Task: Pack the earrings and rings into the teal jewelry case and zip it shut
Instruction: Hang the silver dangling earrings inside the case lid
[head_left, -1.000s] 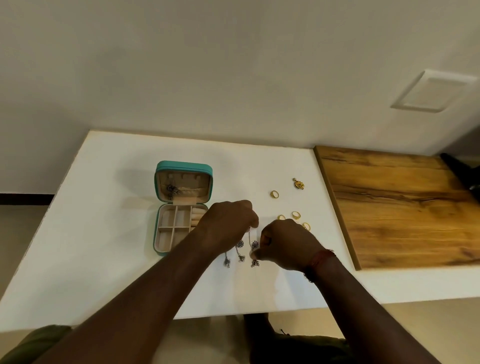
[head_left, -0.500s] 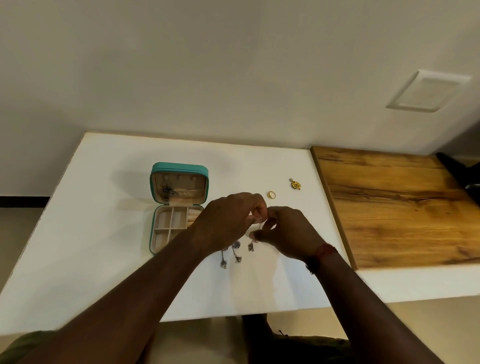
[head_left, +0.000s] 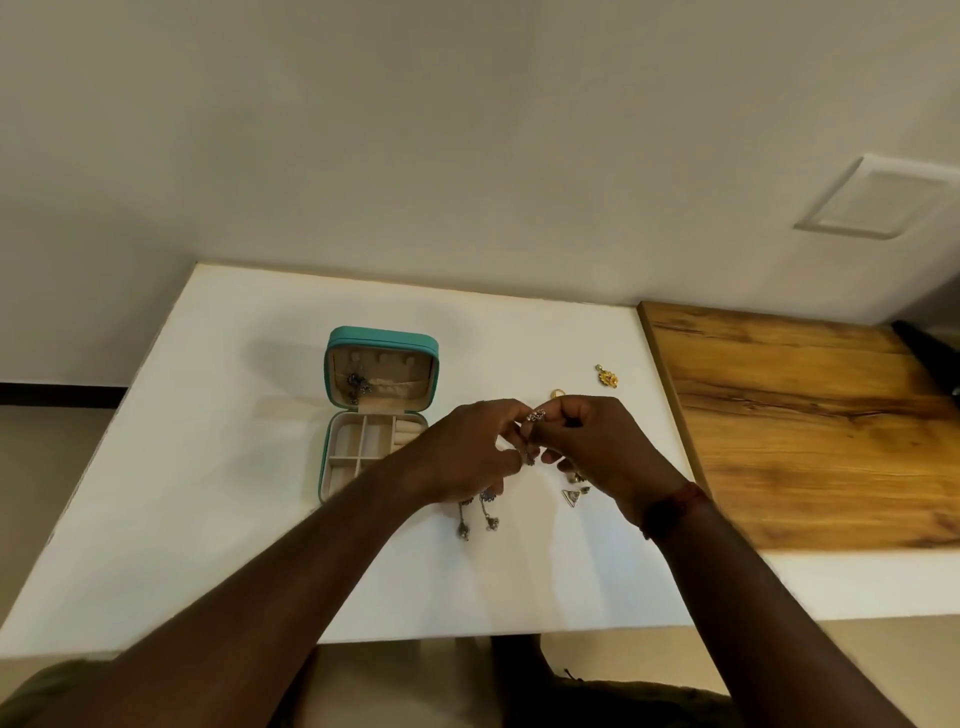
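Note:
The teal jewelry case (head_left: 382, 339) lies open on the white table (head_left: 223, 467), its lid upright with a dark earring (head_left: 357, 383) hung inside. My left hand (head_left: 467, 452) and my right hand (head_left: 592, 441) meet just right of the case, above the table, and together pinch a silver dangling earring (head_left: 534, 434). Two more silver dangling earrings (head_left: 475, 514) lie under my left hand. A triangular earring (head_left: 571, 496) lies below my right hand. A gold ring (head_left: 557, 393) peeks out behind my fingers, and a gold earring (head_left: 607, 376) lies farther right.
A wooden board (head_left: 810, 426) covers the table's right part. The wall rises directly behind the table, with a white plate (head_left: 878, 205) on it at the upper right. A dark object (head_left: 930, 358) sits at the board's far right edge.
Both hands have lifted from the table and moved away from me, raising one silver earring between them. The gold rings near my right hand are now hidden behind it.

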